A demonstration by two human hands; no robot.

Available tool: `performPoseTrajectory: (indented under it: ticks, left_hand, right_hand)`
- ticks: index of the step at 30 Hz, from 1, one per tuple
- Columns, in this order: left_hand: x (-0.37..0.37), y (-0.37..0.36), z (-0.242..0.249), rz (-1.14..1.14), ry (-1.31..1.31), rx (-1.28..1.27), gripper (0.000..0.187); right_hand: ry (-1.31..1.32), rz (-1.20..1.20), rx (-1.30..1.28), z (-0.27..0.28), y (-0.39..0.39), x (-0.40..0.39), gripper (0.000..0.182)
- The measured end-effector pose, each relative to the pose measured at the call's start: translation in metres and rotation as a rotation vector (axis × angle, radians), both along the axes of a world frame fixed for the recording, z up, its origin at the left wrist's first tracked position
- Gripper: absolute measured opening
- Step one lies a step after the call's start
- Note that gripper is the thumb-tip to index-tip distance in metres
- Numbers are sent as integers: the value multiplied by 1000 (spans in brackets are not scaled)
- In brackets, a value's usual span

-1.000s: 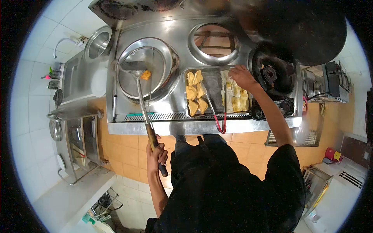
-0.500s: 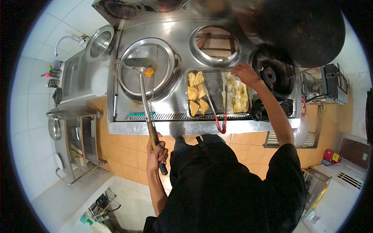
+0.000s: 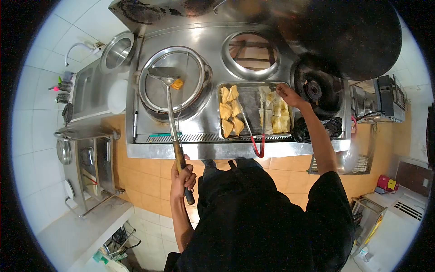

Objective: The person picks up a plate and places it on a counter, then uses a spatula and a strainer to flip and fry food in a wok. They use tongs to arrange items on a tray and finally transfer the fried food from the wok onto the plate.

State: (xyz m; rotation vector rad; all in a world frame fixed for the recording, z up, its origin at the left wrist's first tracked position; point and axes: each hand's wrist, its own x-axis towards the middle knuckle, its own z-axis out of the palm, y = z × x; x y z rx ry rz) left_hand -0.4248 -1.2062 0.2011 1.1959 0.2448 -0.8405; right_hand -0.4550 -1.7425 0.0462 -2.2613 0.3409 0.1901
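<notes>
overhanging the tray (image 3: 250,102) at its far right corner, the right hand (image 3: 291,96) curls its fingers, any hold unclear; the tray's pale pieces (image 3: 282,119) lie bodyward, in rows front to back. the left hand (image 3: 183,177), farther off, wraps a spatula (image 3: 172,118).

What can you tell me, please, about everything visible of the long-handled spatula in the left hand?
The spatula has a broad, dark grey blade, a long, shiny, metal-looking shaft and a brownish, wood-looking handle with a dark end. The left hand grips the handle, whose end sticks out below the fist. It reaches across the front edge of the counter, its blade over the round pan, beside a golden piece. Whether the blade touches either is unclear.
</notes>
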Motion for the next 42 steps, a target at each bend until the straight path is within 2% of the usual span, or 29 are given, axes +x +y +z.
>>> performPoseTrajectory:
  ticks: [2, 6, 8, 12, 14, 15, 18, 20, 26, 30, 33, 35, 39, 42]
  left_hand:
    - [0, 0, 0, 0, 5, -6, 24]
    - [-2, -3, 1, 19, 4, -3, 22]
    - [-2, -3, 2, 32, 4, 0, 22]
    - [-3, -3, 2, 30, 11, -11, 21]
    - [-3, -2, 0, 31, 12, -14, 21]
    - [-3, -1, 0, 29, 8, -13, 21]
    - [-3, -2, 0, 25, 4, -5, 21]
    - [-2, -3, 1, 24, 5, 3, 21]
    - [-2, 0, -3, 22, 0, -20, 21]
    - [0, -1, 0, 12, 4, -1, 22]
    - [1, 1, -2, 9, 10, 0, 23]
    - [2, 3, -3, 5, 13, -20, 24]
    - [10, 7, 1, -3, 0, -5, 24]
    - [20, 15, 8, -3, -6, -19, 25]
  right_hand:
    - [137, -9, 40, 5, -1, 1, 37]
    - [62, -110, 179, 2, 0, 3, 25]
    - [164, -76, 187, 9, -3, 5, 25]
    - [172, -138, 293, -4, -8, 1, 25]
    - [162, -119, 344, -8, -11, -1, 37]
    - [162, -120, 344, -4, -9, -2, 37]
    - [111, -110, 458, 1, -7, -11, 32]
    - [94, -164, 613, -8, -11, -19, 27]
    - [72, -316, 813, -22, -15, -33, 16]
    - [12, -337, 839, -4, -7, -38, 15]
    - [67, -362, 747, 4, -9, -38, 16]
    - [5, -212, 849, 1, -21, -40, 16]
    - [37, -238, 842, 31, -24, -40, 18]
    - [-15, -304, 848, 52, -23, -32, 29]
